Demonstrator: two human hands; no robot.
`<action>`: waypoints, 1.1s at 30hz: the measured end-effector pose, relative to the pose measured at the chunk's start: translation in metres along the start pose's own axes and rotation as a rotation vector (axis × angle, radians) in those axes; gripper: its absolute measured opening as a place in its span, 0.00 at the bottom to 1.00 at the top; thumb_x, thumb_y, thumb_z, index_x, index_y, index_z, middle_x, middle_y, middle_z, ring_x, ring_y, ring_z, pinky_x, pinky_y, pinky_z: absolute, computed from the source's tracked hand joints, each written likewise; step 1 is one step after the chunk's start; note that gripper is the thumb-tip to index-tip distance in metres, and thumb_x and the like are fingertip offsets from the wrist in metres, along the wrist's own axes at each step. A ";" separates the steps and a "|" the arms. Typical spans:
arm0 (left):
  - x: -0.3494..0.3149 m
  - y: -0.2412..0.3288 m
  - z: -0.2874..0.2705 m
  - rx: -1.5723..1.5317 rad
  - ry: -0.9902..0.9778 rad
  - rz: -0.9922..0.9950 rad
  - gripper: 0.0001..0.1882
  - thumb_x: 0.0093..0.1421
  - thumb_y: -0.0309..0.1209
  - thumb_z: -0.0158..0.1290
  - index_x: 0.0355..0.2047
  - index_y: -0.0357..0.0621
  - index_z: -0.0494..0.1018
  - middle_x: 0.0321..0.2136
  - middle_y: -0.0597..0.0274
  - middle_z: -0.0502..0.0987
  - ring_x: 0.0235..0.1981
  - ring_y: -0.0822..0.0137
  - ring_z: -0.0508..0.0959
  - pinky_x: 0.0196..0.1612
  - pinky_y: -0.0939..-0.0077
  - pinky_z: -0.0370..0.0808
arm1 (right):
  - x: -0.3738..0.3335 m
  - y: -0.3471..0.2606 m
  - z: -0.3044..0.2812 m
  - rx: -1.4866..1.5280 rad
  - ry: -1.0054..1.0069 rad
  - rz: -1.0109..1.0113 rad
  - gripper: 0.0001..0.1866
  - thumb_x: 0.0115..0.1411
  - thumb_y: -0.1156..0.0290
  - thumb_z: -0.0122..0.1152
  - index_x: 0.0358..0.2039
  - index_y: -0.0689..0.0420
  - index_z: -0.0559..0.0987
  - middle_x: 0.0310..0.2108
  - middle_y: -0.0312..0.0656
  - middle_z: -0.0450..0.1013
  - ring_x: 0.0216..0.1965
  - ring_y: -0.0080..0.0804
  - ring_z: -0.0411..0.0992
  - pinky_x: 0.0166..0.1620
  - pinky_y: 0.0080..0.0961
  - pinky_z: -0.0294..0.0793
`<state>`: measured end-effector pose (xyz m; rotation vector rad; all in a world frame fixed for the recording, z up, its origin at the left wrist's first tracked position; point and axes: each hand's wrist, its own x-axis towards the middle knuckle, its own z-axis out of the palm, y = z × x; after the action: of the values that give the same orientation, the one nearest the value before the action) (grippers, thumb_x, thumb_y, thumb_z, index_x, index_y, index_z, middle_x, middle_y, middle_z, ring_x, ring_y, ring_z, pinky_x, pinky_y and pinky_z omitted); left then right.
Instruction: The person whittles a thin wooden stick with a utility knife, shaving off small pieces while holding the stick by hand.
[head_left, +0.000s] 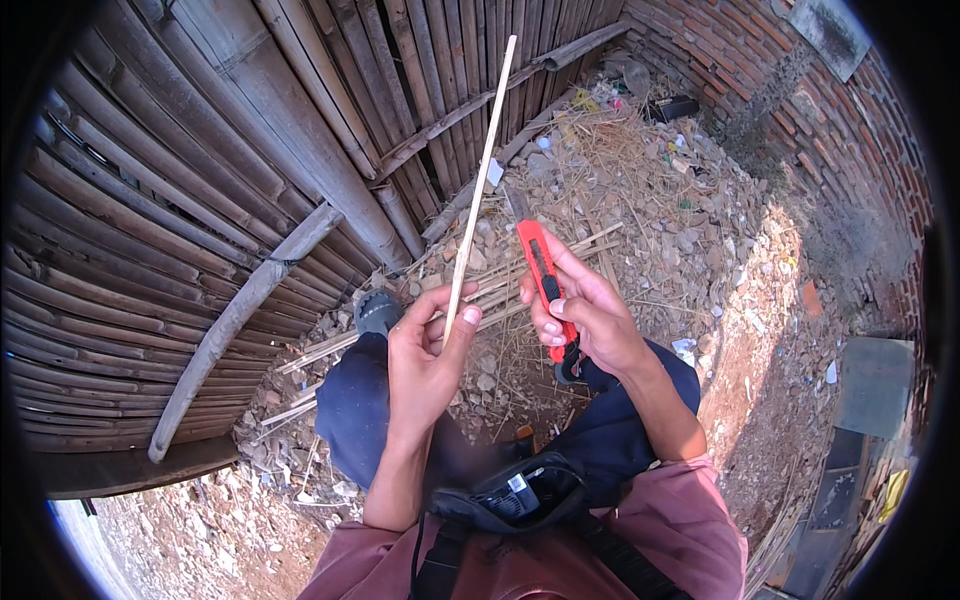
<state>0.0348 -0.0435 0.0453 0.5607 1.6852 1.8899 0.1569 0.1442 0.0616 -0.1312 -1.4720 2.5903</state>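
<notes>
My left hand (428, 350) pinches the lower end of a long, thin bamboo strip (482, 185), which rises nearly upright and leans slightly right at its top. In my right hand (592, 305) is a red utility knife (545, 275) with a black slider. Its metal blade (517, 204) sticks out past the tip, pointing up and a little left. Blade and strip are apart. Beneath both hands, several more bamboo strips (520, 290) lie across the rubble.
A bamboo wall (200, 200) stands close on the left, with a propped pole (245, 330). Stones and straw (620, 150) cover the ground up to a brick wall (850, 130) at the right. An open black bag (520, 495) sits at my waist.
</notes>
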 end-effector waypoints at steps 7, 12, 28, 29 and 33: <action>0.000 -0.001 -0.001 0.004 -0.004 0.002 0.15 0.72 0.28 0.59 0.57 0.38 0.78 0.31 0.71 0.83 0.22 0.87 0.67 0.24 0.88 0.61 | 0.003 0.003 -0.001 0.026 -0.019 -0.054 0.49 0.64 0.80 0.49 0.82 0.53 0.39 0.53 0.46 0.69 0.39 0.26 0.71 0.43 0.27 0.75; 0.000 0.001 -0.001 -0.010 -0.014 -0.021 0.15 0.72 0.27 0.60 0.56 0.36 0.78 0.34 0.71 0.83 0.26 0.87 0.71 0.27 0.89 0.64 | 0.002 0.000 0.002 0.036 0.000 -0.023 0.49 0.65 0.79 0.49 0.82 0.52 0.38 0.55 0.47 0.69 0.41 0.27 0.72 0.45 0.29 0.77; 0.000 0.001 -0.001 -0.003 -0.006 -0.006 0.15 0.72 0.28 0.60 0.57 0.38 0.78 0.32 0.72 0.83 0.23 0.88 0.68 0.25 0.88 0.61 | 0.004 -0.001 0.004 -0.020 -0.017 -0.039 0.46 0.67 0.81 0.45 0.82 0.55 0.39 0.59 0.49 0.69 0.40 0.25 0.70 0.45 0.26 0.74; 0.000 0.000 0.000 0.000 -0.007 -0.007 0.15 0.72 0.28 0.60 0.57 0.38 0.78 0.32 0.72 0.83 0.23 0.88 0.68 0.25 0.88 0.61 | 0.004 -0.001 0.004 -0.022 -0.003 -0.034 0.47 0.66 0.81 0.46 0.82 0.55 0.40 0.58 0.49 0.69 0.40 0.24 0.70 0.44 0.26 0.74; -0.001 0.002 -0.001 0.005 -0.012 -0.014 0.15 0.72 0.28 0.60 0.57 0.38 0.78 0.31 0.73 0.82 0.23 0.88 0.67 0.24 0.87 0.60 | 0.004 -0.002 0.005 -0.030 -0.005 -0.032 0.46 0.67 0.81 0.45 0.82 0.55 0.40 0.58 0.49 0.69 0.39 0.24 0.69 0.44 0.25 0.74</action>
<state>0.0345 -0.0446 0.0475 0.5601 1.6824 1.8689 0.1524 0.1420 0.0656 -0.1032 -1.5022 2.5461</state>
